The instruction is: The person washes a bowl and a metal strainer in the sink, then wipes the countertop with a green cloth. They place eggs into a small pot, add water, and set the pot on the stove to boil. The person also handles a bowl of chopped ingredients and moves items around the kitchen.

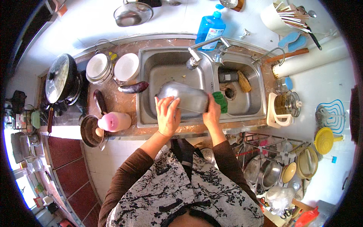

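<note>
A stainless steel bowl (188, 98), somewhat blurred, is held tilted inside the left sink basin (170, 68). My left hand (168, 115) lies against its near left side, fingers spread over the metal. At the bowl's right end, my right hand (212, 112) grips the edge, the thumb partly hidden. A green scrubbing cloth (220, 102) hangs over the divider just beside my right hand. Above the basin reaches the metal faucet (194, 61), and I cannot tell whether water runs from it. A small light scrap (184, 76) lies on the basin floor.
Left of the sink are two eggplants (133, 87) (99, 101), white bowls (126, 66), a pink-lidded container (114, 122) and a brown bowl with an egg (92, 131) at the counter edge. A blue soap bottle (211, 31) stands behind; a glass teapot (286, 105) sits right.
</note>
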Tool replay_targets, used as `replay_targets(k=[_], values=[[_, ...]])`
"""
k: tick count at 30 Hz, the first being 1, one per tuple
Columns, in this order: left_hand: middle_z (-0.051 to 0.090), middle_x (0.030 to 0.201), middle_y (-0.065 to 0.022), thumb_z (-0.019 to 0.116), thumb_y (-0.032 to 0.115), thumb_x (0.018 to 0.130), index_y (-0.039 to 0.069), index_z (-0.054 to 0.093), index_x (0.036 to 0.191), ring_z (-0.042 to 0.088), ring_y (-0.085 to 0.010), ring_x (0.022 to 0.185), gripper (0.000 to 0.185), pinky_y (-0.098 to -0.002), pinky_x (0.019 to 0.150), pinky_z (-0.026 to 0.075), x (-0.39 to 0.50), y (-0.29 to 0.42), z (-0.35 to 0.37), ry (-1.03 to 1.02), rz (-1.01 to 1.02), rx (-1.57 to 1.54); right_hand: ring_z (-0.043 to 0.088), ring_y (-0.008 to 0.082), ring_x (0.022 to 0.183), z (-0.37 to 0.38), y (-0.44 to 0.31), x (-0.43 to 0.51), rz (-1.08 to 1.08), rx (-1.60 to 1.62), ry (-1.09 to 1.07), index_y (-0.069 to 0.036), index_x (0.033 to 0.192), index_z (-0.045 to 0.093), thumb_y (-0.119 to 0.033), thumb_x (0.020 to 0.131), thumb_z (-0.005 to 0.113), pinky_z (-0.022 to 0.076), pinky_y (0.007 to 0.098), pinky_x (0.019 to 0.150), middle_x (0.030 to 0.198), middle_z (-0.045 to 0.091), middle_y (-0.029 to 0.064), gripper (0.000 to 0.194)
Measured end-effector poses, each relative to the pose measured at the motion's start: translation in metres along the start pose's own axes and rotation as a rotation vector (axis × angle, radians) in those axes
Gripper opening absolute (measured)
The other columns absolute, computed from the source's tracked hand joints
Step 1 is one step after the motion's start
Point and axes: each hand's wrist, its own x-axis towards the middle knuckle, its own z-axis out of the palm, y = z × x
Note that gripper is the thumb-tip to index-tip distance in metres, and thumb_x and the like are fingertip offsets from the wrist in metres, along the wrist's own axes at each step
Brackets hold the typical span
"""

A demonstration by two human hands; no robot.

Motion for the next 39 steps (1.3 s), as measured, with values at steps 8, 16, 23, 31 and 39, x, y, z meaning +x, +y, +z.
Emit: replay_targets(k=[8, 16, 23, 31, 39], values=[[0.043, 0.119, -0.0160, 0.062, 0.002, 0.066, 0.005, 0.043, 0.121, 0.039, -0.0352, 0.112, 0.058, -0.0474, 0.099, 0.030, -0.061, -0.023, -0.068, -0.237, -0.078, -0.105, 0.058, 0.0324, 0.090, -0.006, -0.046, -0.037, -0.025, -0.049, 0.384, -0.005, 0.122, 0.045, -0.004, 0.077, 0.061, 0.0448, 0.0370, 0.077, 0.098, 0.059, 0.0191, 0.048], [0.046, 0.115, -0.0143, 0.062, 0.007, 0.067, 0.004, 0.051, 0.107, 0.040, -0.0354, 0.110, 0.041, -0.0441, 0.096, 0.033, -0.079, -0.036, -0.083, -0.377, -0.057, -0.071, 0.053, 0.0270, 0.104, -0.002, -0.046, -0.060, 0.163, 0.234, 0.469, -0.006, 0.127, 0.038, -0.005, 0.080, 0.057, 0.0402, 0.0344, 0.089, 0.114, 0.054, 0.0156, 0.051], [0.048, 0.112, -0.0129, 0.064, 0.010, 0.067, 0.006, 0.055, 0.102, 0.040, -0.0344, 0.110, 0.036, -0.0435, 0.095, 0.034, -0.092, -0.033, -0.069, -0.470, -0.019, -0.076, 0.049, 0.0292, 0.109, -0.006, -0.040, -0.068, 0.142, 0.278, 0.551, 0.000, 0.123, 0.041, -0.006, 0.082, 0.052, 0.0369, 0.0349, 0.092, 0.120, 0.048, 0.0182, 0.042], [0.051, 0.106, -0.0141, 0.066, 0.011, 0.067, 0.006, 0.056, 0.100, 0.044, -0.0335, 0.105, 0.034, -0.0421, 0.091, 0.036, -0.094, -0.010, -0.039, -0.577, 0.020, -0.161, 0.051, 0.0335, 0.105, -0.009, -0.039, -0.075, 0.301, 0.280, 0.547, 0.000, 0.122, 0.039, 0.001, 0.077, 0.045, 0.0384, 0.0379, 0.091, 0.113, 0.053, 0.0211, 0.046], [0.051, 0.107, -0.0145, 0.066, 0.012, 0.070, 0.004, 0.058, 0.100, 0.045, -0.0335, 0.103, 0.032, -0.0445, 0.091, 0.034, -0.097, -0.001, -0.027, -0.647, 0.155, -0.069, 0.060, 0.0198, 0.061, -0.020, -0.004, -0.109, 0.731, 0.724, 0.140, 0.000, 0.119, 0.037, -0.048, 0.086, 0.047, 0.0465, 0.0263, 0.044, 0.090, 0.058, 0.0170, 0.059]])
